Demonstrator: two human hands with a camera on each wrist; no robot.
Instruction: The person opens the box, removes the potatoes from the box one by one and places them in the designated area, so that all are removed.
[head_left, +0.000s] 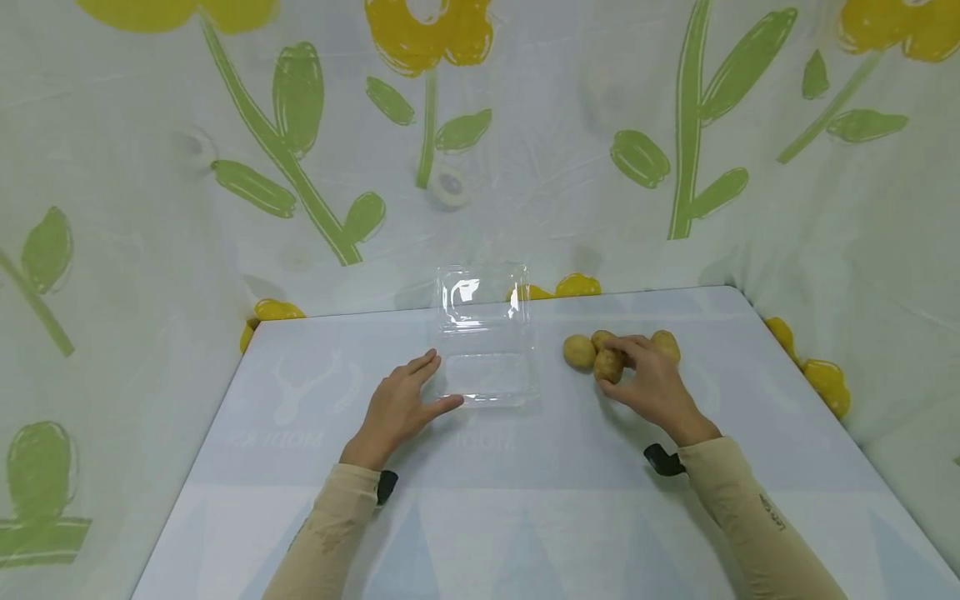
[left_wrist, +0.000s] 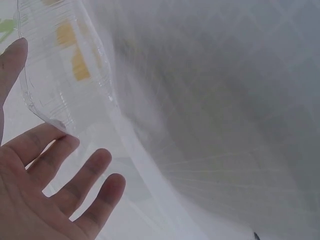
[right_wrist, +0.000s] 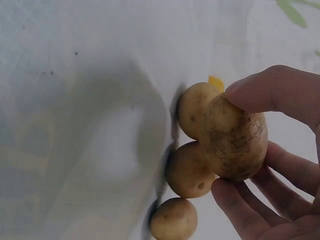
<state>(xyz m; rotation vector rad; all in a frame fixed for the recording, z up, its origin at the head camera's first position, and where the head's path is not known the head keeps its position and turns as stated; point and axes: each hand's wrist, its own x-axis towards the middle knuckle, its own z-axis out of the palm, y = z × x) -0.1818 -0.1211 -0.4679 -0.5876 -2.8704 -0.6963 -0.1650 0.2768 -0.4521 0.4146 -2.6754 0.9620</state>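
Potato (right_wrist: 234,145) pinched by right hand (head_left: 654,385), table edge far.

Four potatoes (right_wrist: 233,142), one clear container (head_left: 486,350)

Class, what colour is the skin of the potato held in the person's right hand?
The potato is yellowish tan with brown speckles and fine netting, clearest in the right wrist view.

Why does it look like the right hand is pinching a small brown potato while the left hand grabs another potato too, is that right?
Not quite. The left hand holds no potato: its straight fingers touch the clear plastic clamshell box, as the left wrist view shows. The right hand does pinch a small brown potato.
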